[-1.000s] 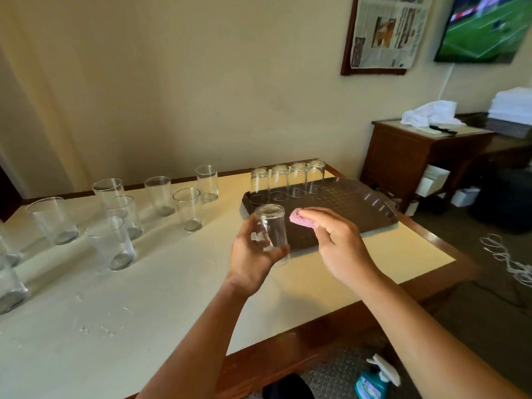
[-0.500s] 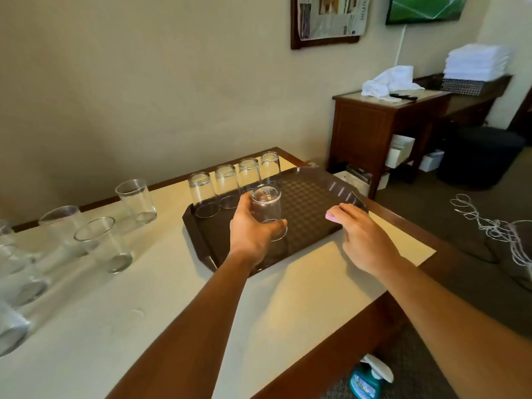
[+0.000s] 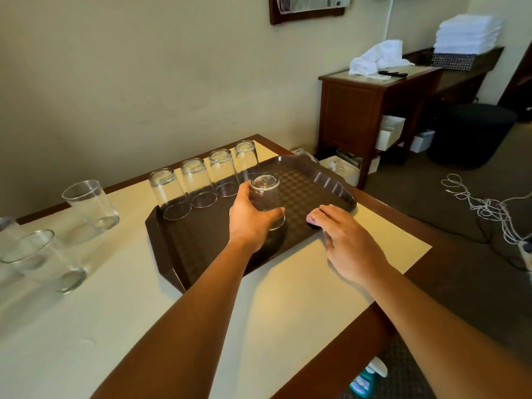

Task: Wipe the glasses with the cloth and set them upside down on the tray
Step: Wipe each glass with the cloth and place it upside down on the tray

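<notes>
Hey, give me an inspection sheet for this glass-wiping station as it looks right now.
Surface: cream table top with dark wood edge.
Job's things: brown tray holds four upturned glasses in a back row; a fifth glass, upturned, at the tray floor; three upright glasses left of the tray; pink cloth on the tray's near edge.
Clutter: nothing seen on the table.
Grips: left hand grips the fifth glass; right hand holds the cloth.
Cables: tangled white cord on the floor.
Surroundings: wooden side table, stacked towels, spray bottle.

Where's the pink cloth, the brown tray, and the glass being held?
pink cloth (image 3: 311, 219), head view, visible edge under the fingers
brown tray (image 3: 322, 182), head view, bare checkered floor
held glass (image 3: 265, 194), head view, side wall
</notes>
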A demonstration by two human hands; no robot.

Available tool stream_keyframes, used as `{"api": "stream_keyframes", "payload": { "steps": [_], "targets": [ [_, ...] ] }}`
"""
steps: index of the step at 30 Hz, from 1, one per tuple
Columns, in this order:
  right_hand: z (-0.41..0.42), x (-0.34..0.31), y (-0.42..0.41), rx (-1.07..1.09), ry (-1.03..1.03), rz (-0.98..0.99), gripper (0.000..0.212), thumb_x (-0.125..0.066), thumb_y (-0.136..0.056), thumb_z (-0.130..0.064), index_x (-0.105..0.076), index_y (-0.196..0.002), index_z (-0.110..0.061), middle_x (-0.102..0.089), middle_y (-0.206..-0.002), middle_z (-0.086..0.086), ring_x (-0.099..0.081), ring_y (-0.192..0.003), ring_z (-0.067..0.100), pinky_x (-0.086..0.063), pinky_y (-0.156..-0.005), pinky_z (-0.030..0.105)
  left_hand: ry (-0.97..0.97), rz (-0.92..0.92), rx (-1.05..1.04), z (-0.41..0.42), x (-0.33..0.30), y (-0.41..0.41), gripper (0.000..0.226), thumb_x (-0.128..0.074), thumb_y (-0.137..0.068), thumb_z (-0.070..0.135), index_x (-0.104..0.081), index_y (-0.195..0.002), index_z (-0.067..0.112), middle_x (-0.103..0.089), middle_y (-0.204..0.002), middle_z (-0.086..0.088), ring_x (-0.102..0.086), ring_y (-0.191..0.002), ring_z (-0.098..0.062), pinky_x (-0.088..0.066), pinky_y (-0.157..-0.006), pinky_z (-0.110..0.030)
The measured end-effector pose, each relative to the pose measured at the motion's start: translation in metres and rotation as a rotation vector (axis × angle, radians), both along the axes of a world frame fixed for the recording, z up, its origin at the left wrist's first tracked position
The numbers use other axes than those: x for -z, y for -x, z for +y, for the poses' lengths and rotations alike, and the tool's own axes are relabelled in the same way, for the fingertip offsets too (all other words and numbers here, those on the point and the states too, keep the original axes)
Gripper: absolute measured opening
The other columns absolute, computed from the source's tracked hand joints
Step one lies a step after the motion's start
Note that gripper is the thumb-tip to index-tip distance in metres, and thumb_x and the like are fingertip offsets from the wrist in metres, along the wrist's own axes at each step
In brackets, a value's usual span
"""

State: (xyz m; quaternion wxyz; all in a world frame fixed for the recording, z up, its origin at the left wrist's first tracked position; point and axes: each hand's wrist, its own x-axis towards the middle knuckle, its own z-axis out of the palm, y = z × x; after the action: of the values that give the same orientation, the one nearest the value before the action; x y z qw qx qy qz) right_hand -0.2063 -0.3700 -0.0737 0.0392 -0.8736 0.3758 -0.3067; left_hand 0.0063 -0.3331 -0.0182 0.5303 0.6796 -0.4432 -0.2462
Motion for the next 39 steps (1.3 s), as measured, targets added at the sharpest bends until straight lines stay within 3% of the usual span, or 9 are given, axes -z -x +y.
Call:
{"api": "stream_keyframes", "payload": {
  "steps": [3,6,8,11,14,17,28,33,39],
  "targets": [
    [0.0,0.0,-0.001,0.005,-0.011,0.002,0.05,-0.074,-0.089,-0.004,-0.064,-0.136,-0.015,-0.059,-0.144,0.006,-0.057,-0.13,0.028,-0.059,-0.096,0.038,-0.015,-0.014,-0.01,-0.002,0.004,0.002,0.081,-0.091,-0.08,0.015,-0.045,-0.146,0.024,-0.058,-0.125,0.009,-0.059,-0.12,-0.016,-0.052,-0.098,-0.029],
    [0.001,-0.001,0.0,0.008,-0.007,-0.001,0.05,-0.075,-0.087,-0.004,-0.065,-0.135,-0.015,-0.06,-0.142,0.006,-0.058,-0.129,0.028,-0.06,-0.095,0.038,-0.055,-0.128,-0.019,0.005,0.007,0.002,0.104,-0.091,-0.08,0.027,-0.026,-0.162,0.027,-0.044,-0.158,0.002,-0.046,-0.144,-0.022,-0.045,-0.117,-0.043],
    [0.001,-0.001,0.001,0.011,-0.008,-0.002,0.05,-0.075,-0.087,-0.005,-0.065,-0.135,-0.015,-0.06,-0.142,0.006,-0.059,-0.128,0.028,-0.06,-0.094,0.037,-0.072,-0.387,-0.018,0.016,0.005,0.003,0.104,-0.084,-0.086,0.04,-0.016,-0.165,0.027,-0.026,-0.169,0.001,-0.032,-0.153,-0.023,-0.035,-0.121,-0.043],
    [0.0,0.001,0.0,0.018,0.0,-0.003,0.05,-0.076,-0.087,-0.005,-0.065,-0.135,-0.015,-0.06,-0.142,0.007,-0.059,-0.128,0.028,-0.06,-0.093,0.038,-0.042,-0.861,0.012,0.031,-0.003,0.003,0.093,-0.067,-0.095,0.052,-0.014,-0.166,0.023,-0.014,-0.174,-0.003,-0.014,-0.16,-0.025,-0.021,-0.127,-0.042],
    [0.001,0.003,-0.001,0.015,0.003,0.01,0.052,-0.076,-0.086,-0.005,-0.064,-0.136,-0.015,-0.059,-0.144,0.007,-0.057,-0.13,0.028,-0.06,-0.093,0.039,-0.139,-1.071,0.117,0.031,-0.014,0.002,0.09,-0.054,-0.101,0.058,-0.006,-0.167,0.023,-0.004,-0.176,-0.001,0.0,-0.162,-0.023,-0.005,-0.129,-0.039],
    [0.0,0.002,0.0,0.013,0.008,0.003,0.053,-0.078,-0.085,-0.004,-0.065,-0.135,-0.015,-0.06,-0.143,0.008,-0.058,-0.131,0.03,-0.061,-0.091,0.041,-0.205,-1.135,0.169,0.019,-0.024,-0.002,0.089,-0.051,-0.101,0.059,-0.003,-0.167,0.023,-0.003,-0.176,-0.001,0.002,-0.162,-0.023,-0.001,-0.129,-0.041],
    [-0.002,0.002,-0.003,0.025,0.009,-0.009,0.052,-0.079,-0.084,-0.006,-0.066,-0.133,-0.016,-0.063,-0.139,0.006,-0.061,-0.126,0.027,-0.063,-0.087,0.037,-0.34,-1.345,0.348,-0.074,-0.067,-0.015,0.098,-0.063,-0.098,0.053,-0.003,-0.167,0.018,-0.007,-0.176,-0.006,-0.017,-0.16,-0.027,-0.02,-0.128,-0.046],
    [-0.003,0.003,-0.004,0.021,0.013,-0.015,0.049,-0.074,-0.087,-0.004,-0.066,-0.133,-0.015,-0.063,-0.138,0.006,-0.06,-0.128,0.026,-0.062,-0.089,0.038,-0.367,-1.391,0.366,-0.111,-0.067,-0.023,0.099,-0.057,-0.098,0.061,-0.003,-0.168,0.017,-0.004,-0.176,-0.006,-0.012,-0.161,-0.028,-0.016,-0.128,-0.05],
    [-0.004,0.006,-0.004,0.022,0.009,-0.024,0.049,-0.075,-0.086,-0.003,-0.066,-0.133,-0.015,-0.063,-0.138,0.007,-0.06,-0.128,0.027,-0.063,-0.089,0.039,-0.375,-1.423,0.346,-0.136,-0.067,-0.043,0.096,-0.062,-0.098,0.056,-0.006,-0.167,0.021,-0.009,-0.176,-0.004,-0.014,-0.161,-0.027,-0.016,-0.128,-0.053]
  ]
}}
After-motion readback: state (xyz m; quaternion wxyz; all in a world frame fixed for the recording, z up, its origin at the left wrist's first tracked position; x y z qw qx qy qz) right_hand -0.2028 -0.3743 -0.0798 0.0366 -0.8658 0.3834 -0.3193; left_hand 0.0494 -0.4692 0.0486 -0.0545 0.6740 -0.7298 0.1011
